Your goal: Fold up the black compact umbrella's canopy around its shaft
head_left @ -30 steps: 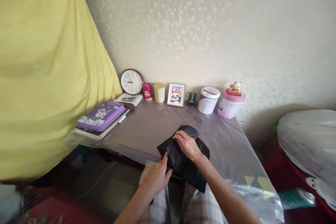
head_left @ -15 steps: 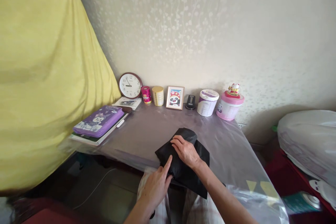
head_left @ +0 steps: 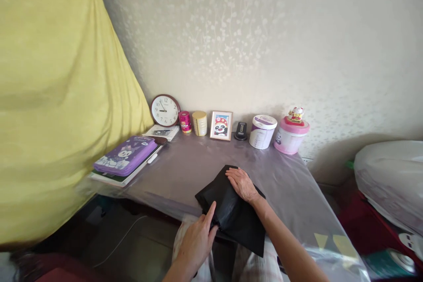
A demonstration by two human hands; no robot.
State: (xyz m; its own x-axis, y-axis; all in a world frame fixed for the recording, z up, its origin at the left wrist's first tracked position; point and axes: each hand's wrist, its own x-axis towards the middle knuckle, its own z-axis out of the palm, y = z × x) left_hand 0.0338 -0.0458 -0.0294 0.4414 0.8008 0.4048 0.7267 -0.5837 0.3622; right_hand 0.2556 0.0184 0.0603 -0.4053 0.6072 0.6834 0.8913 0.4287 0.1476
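The left hand [head_left: 197, 235] pinches a thin, black, fabric-like sheet [head_left: 248, 228]; the right hand [head_left: 243, 184] lies flat on it. Beyond them stands a rectangular, light-framed panda picture [head_left: 221, 126].

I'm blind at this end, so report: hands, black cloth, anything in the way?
Left hand at cloth's near-left edge; right hand flat on top. Black cloth creased, overhanging table. Nothing else seen on cloth; frame stands well back.

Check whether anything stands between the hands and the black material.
Nothing visible does: the left hand touches the black material at its near left edge, and the right hand lies directly on it.
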